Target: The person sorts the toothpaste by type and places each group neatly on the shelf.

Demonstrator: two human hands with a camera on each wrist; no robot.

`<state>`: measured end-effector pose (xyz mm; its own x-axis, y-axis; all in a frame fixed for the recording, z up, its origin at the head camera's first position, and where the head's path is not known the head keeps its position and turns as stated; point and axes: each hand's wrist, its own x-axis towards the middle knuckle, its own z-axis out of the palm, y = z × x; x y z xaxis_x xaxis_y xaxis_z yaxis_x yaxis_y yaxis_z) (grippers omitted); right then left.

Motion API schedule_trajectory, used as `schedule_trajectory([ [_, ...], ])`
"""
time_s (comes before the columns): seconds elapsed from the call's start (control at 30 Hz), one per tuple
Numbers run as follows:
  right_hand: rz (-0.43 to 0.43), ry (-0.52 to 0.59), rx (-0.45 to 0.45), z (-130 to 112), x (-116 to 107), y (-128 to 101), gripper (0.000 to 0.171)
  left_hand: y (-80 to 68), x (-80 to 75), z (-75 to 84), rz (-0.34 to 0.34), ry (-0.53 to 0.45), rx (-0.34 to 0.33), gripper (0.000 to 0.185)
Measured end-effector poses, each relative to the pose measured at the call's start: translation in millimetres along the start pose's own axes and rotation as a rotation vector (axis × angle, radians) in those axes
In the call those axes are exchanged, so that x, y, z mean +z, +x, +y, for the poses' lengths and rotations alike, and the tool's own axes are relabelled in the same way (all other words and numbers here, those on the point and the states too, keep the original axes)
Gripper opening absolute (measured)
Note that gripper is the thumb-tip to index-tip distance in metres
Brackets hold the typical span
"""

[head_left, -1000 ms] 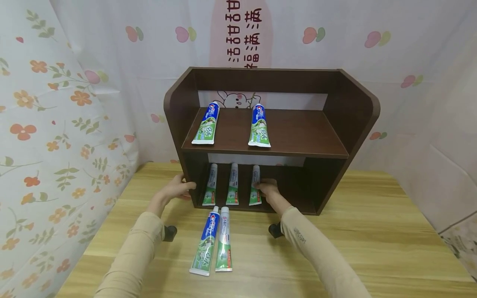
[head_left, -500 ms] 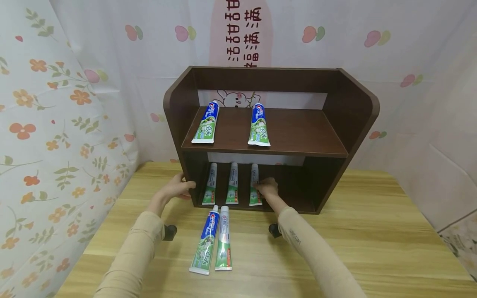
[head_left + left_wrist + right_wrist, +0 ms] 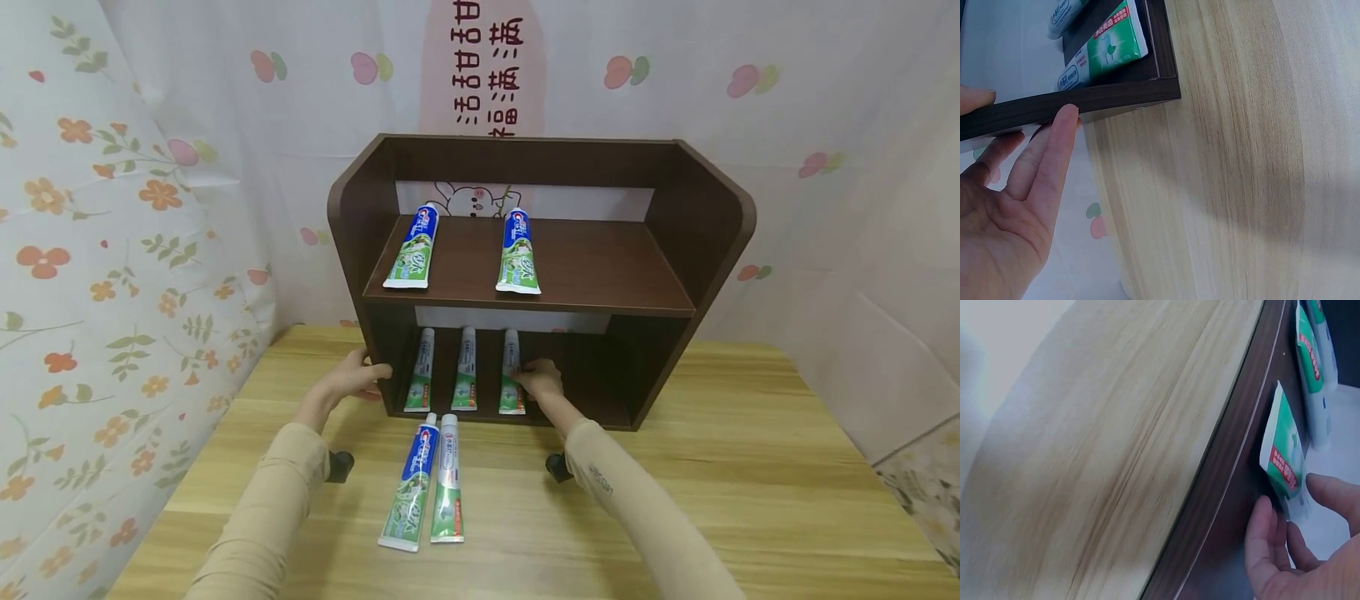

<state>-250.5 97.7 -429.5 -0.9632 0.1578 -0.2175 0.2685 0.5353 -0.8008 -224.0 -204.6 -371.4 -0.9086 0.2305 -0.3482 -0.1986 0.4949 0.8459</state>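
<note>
A dark brown two-level shelf unit (image 3: 607,267) stands on a wooden table (image 3: 750,492). My left hand (image 3: 351,379) holds the front edge of its left side panel (image 3: 1097,100), thumb on one face and fingers (image 3: 1054,144) on the other. My right hand (image 3: 538,379) reaches into the lower level and pinches the rightmost of three green-and-white toothpaste tubes (image 3: 512,377) near its flat end (image 3: 1284,456), thumb on one side and fingers (image 3: 1263,528) on the other. The other two tubes (image 3: 420,373) (image 3: 465,372) lie to its left.
Two blue-and-green toothpaste tubes (image 3: 411,250) (image 3: 517,254) lie on the upper level. Two more tubes (image 3: 410,487) (image 3: 447,483) lie side by side on the table in front of the shelf. Flowered cloth (image 3: 112,250) hangs at the left and behind.
Both hands stay where they were on the shelf panel and the tube. Only the view has shifted slightly.
</note>
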Motion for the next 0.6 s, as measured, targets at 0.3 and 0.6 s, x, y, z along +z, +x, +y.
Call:
schedule_trajectory([
  [0.3,-0.044,0.049,0.011,1,-4,-6,0.047,4.1,-1.7,-4.2,-0.009,-0.021,0.002,0.078],
  [0.6,-0.111,0.083,0.028,4,-10,-21,0.045,1.9,-1.7,-1.6,-0.014,-0.033,-0.015,0.078],
])
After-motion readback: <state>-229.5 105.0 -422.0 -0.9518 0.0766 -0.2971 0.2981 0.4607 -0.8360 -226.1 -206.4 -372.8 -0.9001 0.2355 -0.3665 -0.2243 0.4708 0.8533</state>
